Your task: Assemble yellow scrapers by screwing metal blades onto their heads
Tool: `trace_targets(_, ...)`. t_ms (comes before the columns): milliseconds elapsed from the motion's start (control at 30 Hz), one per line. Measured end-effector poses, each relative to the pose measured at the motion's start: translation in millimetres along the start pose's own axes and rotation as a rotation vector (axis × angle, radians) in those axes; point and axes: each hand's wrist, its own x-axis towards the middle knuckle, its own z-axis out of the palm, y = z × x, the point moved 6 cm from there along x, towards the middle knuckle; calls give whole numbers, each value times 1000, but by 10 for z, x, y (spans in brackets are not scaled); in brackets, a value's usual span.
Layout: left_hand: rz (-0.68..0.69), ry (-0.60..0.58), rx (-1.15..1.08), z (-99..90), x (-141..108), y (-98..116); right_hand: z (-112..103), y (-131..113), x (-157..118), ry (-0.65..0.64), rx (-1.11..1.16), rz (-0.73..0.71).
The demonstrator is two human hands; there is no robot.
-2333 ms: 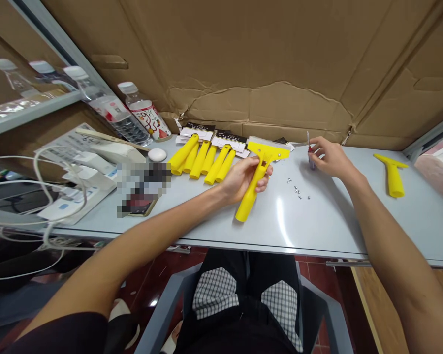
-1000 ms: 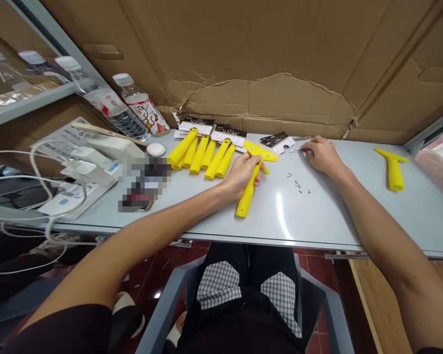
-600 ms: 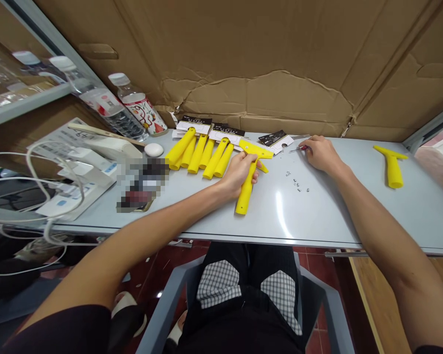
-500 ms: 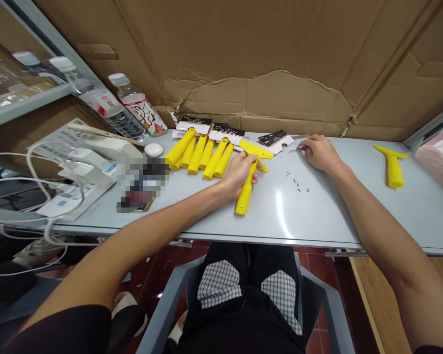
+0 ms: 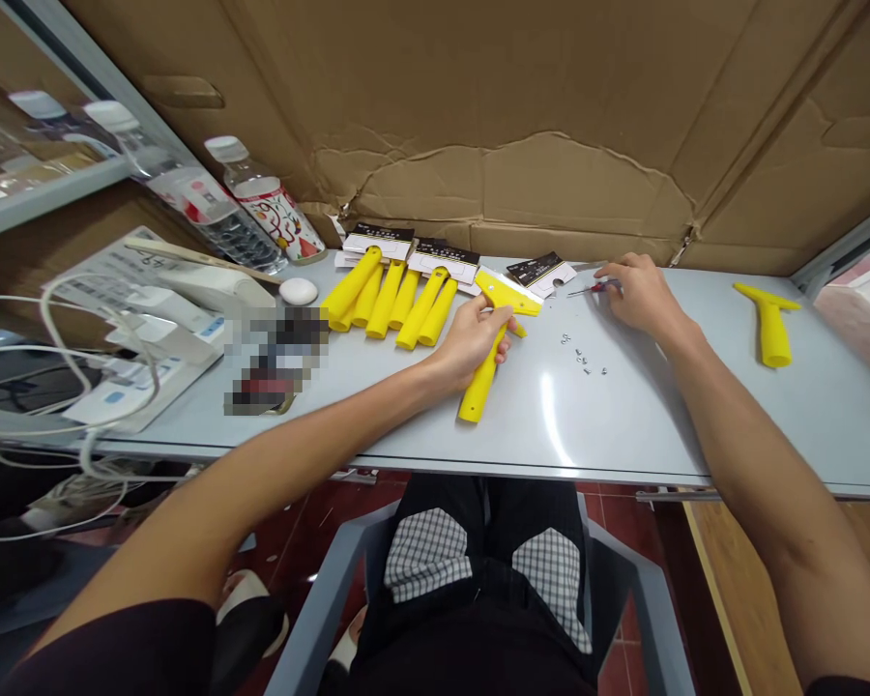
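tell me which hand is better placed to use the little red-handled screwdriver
Right, most likely: the right hand has its fingertips at the screwdriver, while the left hand is wrapped around the yellow scraper, further away.

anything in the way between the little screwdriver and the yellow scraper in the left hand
Nothing visible: only the grey tabletop lies between the small red-handled screwdriver and the yellow scraper in the left hand. A black-and-white card sits just beyond that gap, and the small screws lie nearer the person.

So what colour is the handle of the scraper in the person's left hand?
The scraper handle is bright yellow, and it shows best in the head view.
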Motion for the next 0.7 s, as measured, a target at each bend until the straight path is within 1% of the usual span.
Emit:
trace_targets(100,11,-27,48,9,1,-14,-218,-54,-46,36,23,11)
trace_targets(167,-3,-50,77,20,-6,-36,-342,-141,-81,8,68,8)
trace_targets(233,-19,-63,89,29,-17,-53,-406,-240,-113,-63,139,11)
trace_targets(300,-26,-69,85,39,-30,-56,-388,-311,-142,-164,183,30)
trace_targets(400,-20,-69,82,53,-42,-39,-276,-336,-170,-290,175,58)
trace_targets(533,-1,-66,88,59,-50,-15,-161,-360,-182,-367,134,14)
trace_targets(700,-14,-52,104,55,-56,-12,-90,-565,-230,-487,162,-41)
